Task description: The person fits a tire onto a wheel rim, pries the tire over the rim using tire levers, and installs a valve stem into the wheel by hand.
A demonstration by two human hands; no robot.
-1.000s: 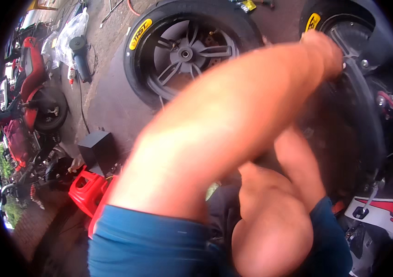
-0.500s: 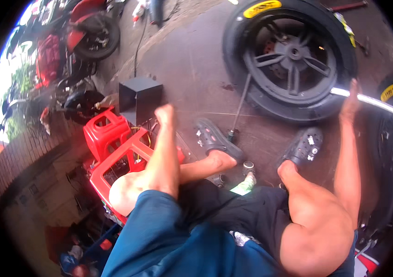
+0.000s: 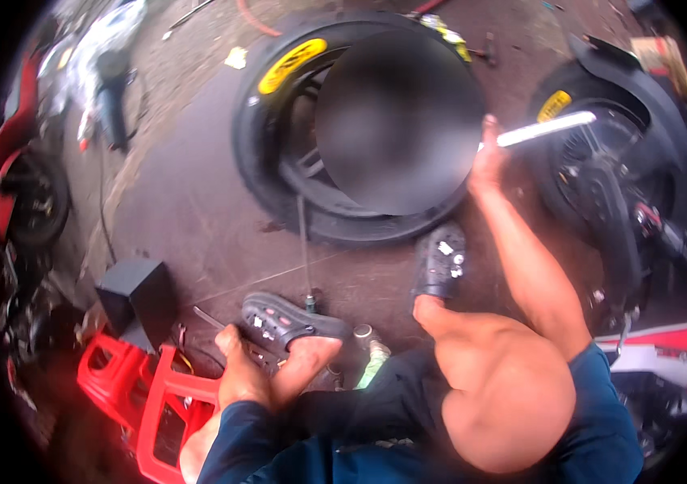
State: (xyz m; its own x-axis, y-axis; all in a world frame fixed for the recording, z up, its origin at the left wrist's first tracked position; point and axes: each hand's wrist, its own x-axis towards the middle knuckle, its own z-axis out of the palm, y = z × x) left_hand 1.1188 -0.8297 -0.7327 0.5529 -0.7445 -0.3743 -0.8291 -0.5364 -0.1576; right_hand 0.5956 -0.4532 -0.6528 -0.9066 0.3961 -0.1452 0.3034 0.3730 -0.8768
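Gripping a shiny metal bar (image 3: 545, 129), the right hand (image 3: 487, 157) reaches beside the rear wheel (image 3: 601, 173).

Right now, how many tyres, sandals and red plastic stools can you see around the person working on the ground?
Tyres: 3: the loose wheel lying on the floor, the one mounted at right, and one on the red motorbike at left.
Dark sandals: 2: left foot, right foot.
Red plastic stools: 2, side by side.
Total: 7.
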